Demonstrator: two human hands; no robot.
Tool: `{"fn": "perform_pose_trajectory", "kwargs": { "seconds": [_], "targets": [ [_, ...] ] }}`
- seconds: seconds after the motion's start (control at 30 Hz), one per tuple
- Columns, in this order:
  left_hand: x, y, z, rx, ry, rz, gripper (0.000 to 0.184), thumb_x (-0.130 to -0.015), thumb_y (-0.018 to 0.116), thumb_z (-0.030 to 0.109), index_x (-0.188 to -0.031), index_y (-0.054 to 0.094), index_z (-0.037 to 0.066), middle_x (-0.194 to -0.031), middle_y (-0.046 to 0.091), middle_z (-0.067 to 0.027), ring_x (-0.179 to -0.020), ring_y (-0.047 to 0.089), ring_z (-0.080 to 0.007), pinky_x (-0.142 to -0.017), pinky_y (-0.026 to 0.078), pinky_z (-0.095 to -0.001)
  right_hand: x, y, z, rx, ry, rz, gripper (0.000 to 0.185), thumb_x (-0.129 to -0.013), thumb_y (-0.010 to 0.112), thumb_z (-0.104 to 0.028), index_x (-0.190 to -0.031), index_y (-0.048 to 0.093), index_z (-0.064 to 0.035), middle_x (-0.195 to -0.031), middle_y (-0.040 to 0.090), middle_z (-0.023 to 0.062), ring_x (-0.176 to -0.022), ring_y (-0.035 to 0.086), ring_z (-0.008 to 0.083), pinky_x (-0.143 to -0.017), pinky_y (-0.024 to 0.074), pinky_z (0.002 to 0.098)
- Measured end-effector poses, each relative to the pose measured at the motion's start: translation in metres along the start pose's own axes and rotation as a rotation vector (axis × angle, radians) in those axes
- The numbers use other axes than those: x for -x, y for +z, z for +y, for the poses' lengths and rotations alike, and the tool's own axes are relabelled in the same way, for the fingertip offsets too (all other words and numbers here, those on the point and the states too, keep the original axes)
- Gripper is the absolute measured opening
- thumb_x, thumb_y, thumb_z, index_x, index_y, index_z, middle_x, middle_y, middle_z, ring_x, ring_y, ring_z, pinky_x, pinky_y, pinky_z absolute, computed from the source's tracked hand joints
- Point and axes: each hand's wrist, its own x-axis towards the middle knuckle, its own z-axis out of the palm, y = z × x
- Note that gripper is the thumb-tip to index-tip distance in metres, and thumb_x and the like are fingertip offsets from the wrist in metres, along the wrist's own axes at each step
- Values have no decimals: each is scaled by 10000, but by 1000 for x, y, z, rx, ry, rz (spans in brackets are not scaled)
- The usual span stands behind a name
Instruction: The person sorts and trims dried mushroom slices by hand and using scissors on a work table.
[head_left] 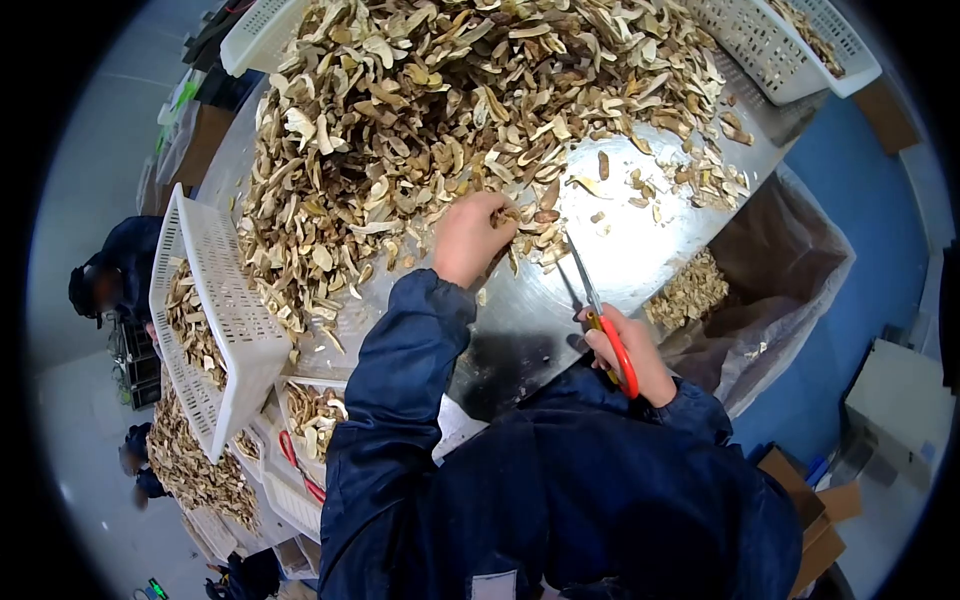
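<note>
Right hand [630, 352] gripping red-handled scissors [590, 292]
Long axis slants forward-left, tips toward dried slices [400, 140]; left hand [470, 238] curled, hold unclear.

This place looks like a workroom of food processing. The metal table [615, 255] carries a very large heap of dried slices [390, 130], which resemble mushroom. 1 white perforated basket [240, 320] stands at its left edge, another [748, 52] at its far right corner, and beside the right edge is a lined bin [835, 275]. Beyond the left edge appear 1 more heap [200, 475] and co-workers [130, 258] in dark clothes.
</note>
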Motion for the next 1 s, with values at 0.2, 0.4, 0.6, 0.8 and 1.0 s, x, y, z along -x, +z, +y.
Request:
{"fn": "perform_pose_trajectory", "kwargs": {
  "seconds": [0.2, 0.4, 0.6, 0.8, 1.0],
  "targets": [
    [13, 13, 17, -134, 119, -25, 220, -763, 633, 157, -954, 654, 51, -940, 627, -131, -906, 597, -332, -766, 490, -407, -2, 2, 5, -100, -14, 13, 276, -908, 598, -252, -1068, 567, -29, -569, 512, 8, -483, 498, 72, -486, 403, 236],
    [18, 1, 14, 728, -90, -36, 126, -847, 604, 103, -959, 606, 46, -808, 641, -80, -656, 570, -140, -553, 421, -272, 1, -6, 0, 92, -17, 33, 325, -871, 639, -240, -1093, 548, -21, -585, 514, 68, -506, 524, 148, -512, 413, 294],
    [47, -21, 37, 1229, -491, -194, 201, -892, 585, 119, -1085, 546, 82, -742, 616, -53, -534, 481, -40, -432, 268, -160, 3, -11, -30, 350, -159, 67, 479, -809, 705, -307, -1143, 497, -34, -742, 613, 167, -685, 600, 379, -610, 460, 391],
    [60, -20, 60, 287, 41, 445, 164, -731, 649, -18, -890, 644, 22, -849, 653, -95, -736, 617, -215, -655, 480, -300, 9, -5, -38, 446, -100, 0, 531, -804, 711, -317, -1185, 460, -45, -785, 630, 167, -741, 624, 368, -632, 467, 400],
    [59, -16, 59, 40, 311, 572, 278, -612, 649, -60, -869, 647, 46, -862, 656, -84, -766, 615, -262, -655, 504, -331, 9, 3, -37, 338, -171, 4, 531, -815, 704, -309, -1185, 446, -29, -780, 616, 161, -721, 614, 365, -631, 465, 388]
  ]
}}
